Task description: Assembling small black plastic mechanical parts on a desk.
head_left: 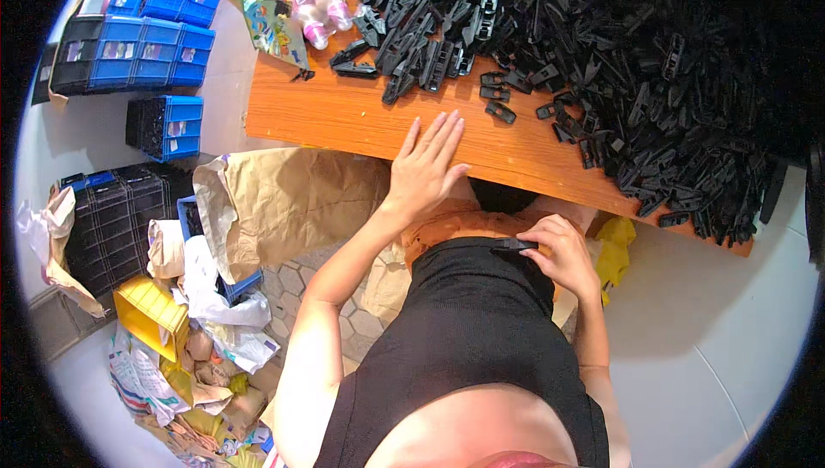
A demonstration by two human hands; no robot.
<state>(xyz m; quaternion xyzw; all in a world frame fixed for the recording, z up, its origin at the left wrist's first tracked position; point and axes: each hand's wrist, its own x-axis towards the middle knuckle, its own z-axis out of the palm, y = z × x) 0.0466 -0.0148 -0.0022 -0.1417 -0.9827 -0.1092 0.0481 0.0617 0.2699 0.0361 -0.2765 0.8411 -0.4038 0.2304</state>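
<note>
My left hand (pixel 425 163) lies over the front edge of the orange-brown wooden table (pixel 344 111), fingers stretched out and nothing in it. Close to my lap, my right hand (pixel 563 253) pinches a small black plastic part (pixel 514 244) between thumb and fingers. The part's far end is hard to tell from my black clothing. Beyond my left fingertips, a few short black plastic pieces (pixel 500 113) lie loose on the wood. Behind them spreads a big heap of long black plastic parts (pixel 593 47), reaching to the table's right end.
A bag of pink and white items (pixel 316 4) sits at the table's far left. A large brown paper bag (pixel 296 201) stands left of my arm. Blue crates (pixel 142 51) are stacked along the left wall; a yellow crate (pixel 153 318) lies among bags and scraps.
</note>
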